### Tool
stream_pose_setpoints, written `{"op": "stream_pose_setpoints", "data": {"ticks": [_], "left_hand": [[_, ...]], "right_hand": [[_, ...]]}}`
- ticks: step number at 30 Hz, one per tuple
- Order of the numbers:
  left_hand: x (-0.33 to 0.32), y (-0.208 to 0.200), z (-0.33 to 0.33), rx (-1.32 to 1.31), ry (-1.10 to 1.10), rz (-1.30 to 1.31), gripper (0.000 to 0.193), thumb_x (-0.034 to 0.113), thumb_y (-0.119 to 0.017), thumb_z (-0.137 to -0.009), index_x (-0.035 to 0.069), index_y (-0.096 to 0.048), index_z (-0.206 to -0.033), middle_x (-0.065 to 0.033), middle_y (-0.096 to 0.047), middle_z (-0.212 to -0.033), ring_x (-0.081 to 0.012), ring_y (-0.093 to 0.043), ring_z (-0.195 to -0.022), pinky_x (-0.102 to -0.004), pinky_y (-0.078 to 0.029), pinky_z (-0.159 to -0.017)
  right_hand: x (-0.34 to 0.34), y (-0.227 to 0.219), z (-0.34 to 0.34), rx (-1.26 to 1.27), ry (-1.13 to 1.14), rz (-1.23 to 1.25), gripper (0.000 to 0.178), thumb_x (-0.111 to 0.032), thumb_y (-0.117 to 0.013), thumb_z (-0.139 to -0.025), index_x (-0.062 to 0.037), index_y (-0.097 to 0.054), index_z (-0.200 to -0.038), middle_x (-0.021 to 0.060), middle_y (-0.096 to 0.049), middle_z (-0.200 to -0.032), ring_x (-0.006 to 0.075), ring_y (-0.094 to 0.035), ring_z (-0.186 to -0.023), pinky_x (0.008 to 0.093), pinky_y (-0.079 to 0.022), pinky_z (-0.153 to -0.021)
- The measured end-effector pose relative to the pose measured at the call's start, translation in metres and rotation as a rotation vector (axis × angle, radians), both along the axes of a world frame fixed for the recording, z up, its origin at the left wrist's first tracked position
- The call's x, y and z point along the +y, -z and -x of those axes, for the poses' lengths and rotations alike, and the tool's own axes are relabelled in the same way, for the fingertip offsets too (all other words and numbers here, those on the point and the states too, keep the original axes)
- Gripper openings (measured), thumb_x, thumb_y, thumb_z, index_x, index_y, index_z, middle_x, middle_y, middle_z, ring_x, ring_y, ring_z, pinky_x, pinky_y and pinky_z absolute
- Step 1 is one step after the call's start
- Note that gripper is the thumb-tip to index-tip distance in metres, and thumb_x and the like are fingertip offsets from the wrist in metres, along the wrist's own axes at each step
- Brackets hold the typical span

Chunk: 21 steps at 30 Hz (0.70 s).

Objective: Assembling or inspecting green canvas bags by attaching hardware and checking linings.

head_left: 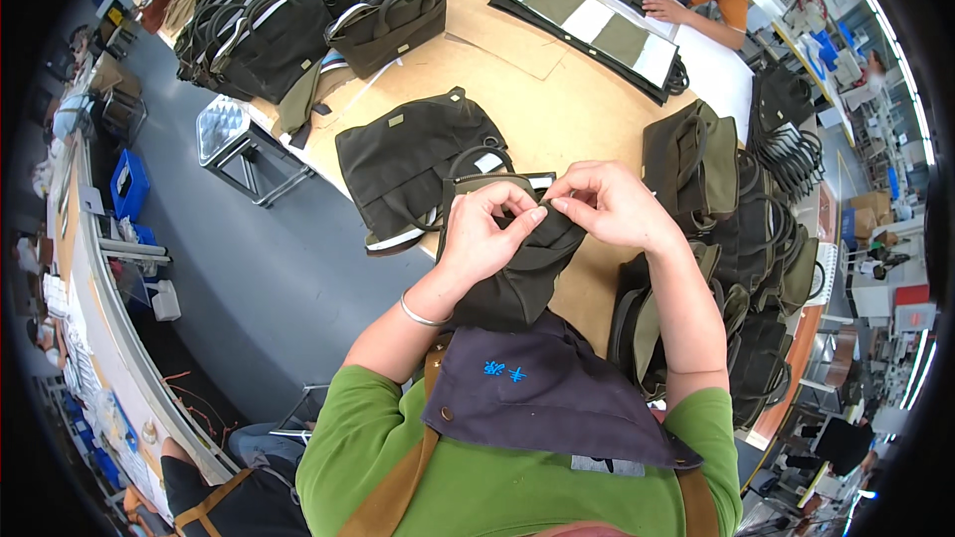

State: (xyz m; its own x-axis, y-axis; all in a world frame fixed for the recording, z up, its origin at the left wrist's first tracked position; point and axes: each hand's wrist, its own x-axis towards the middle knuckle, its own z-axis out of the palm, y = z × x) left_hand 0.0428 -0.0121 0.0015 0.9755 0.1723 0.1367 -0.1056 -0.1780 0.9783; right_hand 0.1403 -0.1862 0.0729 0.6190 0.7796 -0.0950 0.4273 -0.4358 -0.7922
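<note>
A dark olive fabric bag (pixel 512 288) is held up close to my body, over the near edge of the table. A zipper runs along its upper edge. My left hand (pixel 484 234) pinches that edge with thumb and forefinger. Right beside it, my right hand (pixel 612 204) grips the same edge, its fingertips almost touching the left thumb. Whatever small part lies between the fingertips is hidden. Just beyond, to the left, another dark handbag (pixel 408 154) lies on its side on the table, with a small pale label.
More finished-looking bags (pixel 269 45) crowd the table's far left, and a pile of handbags (pixel 751 229) stands at the right. Flat dark panels (pixel 587 15) lie at the back, near a co-worker's hands (pixel 662 5). A metal-framed stool (pixel 234 134) stands left of the brown tabletop (pixel 557 129).
</note>
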Motion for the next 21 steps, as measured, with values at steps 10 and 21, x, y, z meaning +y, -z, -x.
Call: {"op": "stream_pose_setpoints", "data": {"ticks": [10, 21], "left_hand": [[-0.003, -0.006, 0.003, -0.007, -0.051, -0.104, 0.013, 0.011, -0.076, -0.081, 0.004, -0.066, -0.078, 0.0, -0.066, -0.07, -0.0067, -0.049, -0.062, -0.0249, -0.04, -0.061], [-0.002, -0.002, 0.004, 0.006, -0.048, -0.047, 0.012, 0.016, -0.075, -0.079, 0.008, -0.067, -0.079, -0.0005, -0.068, -0.075, -0.0137, -0.057, -0.067, -0.0303, -0.042, -0.069]], "right_hand": [[0.001, 0.002, 0.008, 0.026, 0.055, -0.032, 0.013, -0.008, -0.07, -0.083, 0.0008, -0.07, -0.093, 0.0046, -0.065, -0.076, 0.0095, -0.057, -0.064, 0.0252, -0.046, -0.059], [0.006, 0.003, 0.01, 0.104, 0.133, -0.005, 0.015, -0.014, -0.077, -0.082, -0.0015, -0.071, -0.089, -0.002, -0.063, -0.072, 0.0051, -0.051, -0.062, 0.0232, -0.045, -0.059]]}}
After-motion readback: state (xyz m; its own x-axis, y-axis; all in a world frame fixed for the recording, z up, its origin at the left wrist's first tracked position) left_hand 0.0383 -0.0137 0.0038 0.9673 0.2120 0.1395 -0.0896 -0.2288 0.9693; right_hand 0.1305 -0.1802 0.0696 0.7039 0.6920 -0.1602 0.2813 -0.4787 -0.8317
